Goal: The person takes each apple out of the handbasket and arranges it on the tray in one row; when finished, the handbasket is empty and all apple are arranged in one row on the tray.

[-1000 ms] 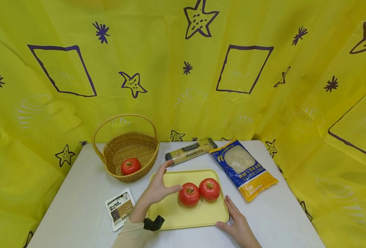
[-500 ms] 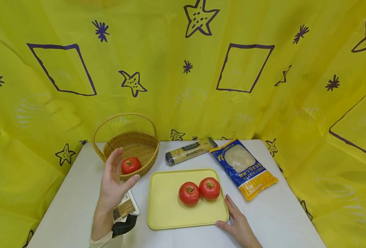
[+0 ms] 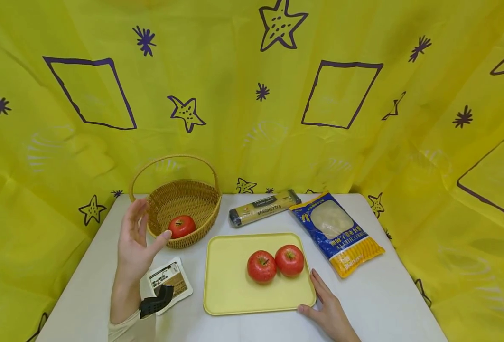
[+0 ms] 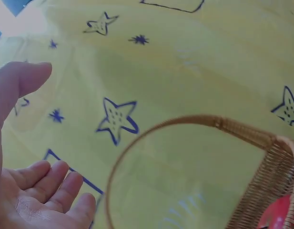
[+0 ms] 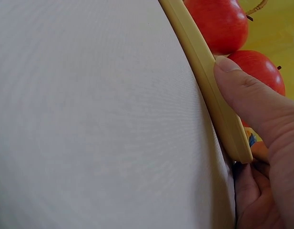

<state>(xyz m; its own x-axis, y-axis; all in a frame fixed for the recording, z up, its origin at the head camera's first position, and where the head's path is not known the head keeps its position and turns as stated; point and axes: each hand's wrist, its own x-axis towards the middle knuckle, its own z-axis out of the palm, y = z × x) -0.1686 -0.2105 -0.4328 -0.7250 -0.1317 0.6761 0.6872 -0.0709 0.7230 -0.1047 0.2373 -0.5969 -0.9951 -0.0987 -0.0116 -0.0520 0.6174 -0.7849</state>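
Nothing is held in my left hand [image 3: 133, 249], raised with fingers and thumb spread at the front left of the wicker basket [image 3: 188, 197]. One red apple [image 3: 182, 226] lies in that basket, beyond my thumb tip. In the left wrist view the fingers [image 4: 58, 186] are loosely bent, apart from the basket handle [image 4: 113, 176]. My right hand [image 3: 328, 308] grips the near right corner of a yellow tray [image 3: 230, 294]. The right wrist view has its thumb [image 5: 247, 90] on the tray rim and fingers curled at the corner. Two red apples, left [image 3: 261, 267] and right [image 3: 289, 260], touch on the tray.
A flat white packet [image 3: 172, 280] with a brown label lies beside my left wrist. Behind the tray is a spaghetti pack [image 3: 265, 207]. A blue and orange orecchiette bag [image 3: 336, 232] lies to the right. A yellow curtain [image 3: 243, 142] encloses the white table [image 3: 388, 304].
My left hand has moved left from above the tray, passing in front of the basket, to the basket's left side. My right hand stays at the tray corner. The apples have not moved.
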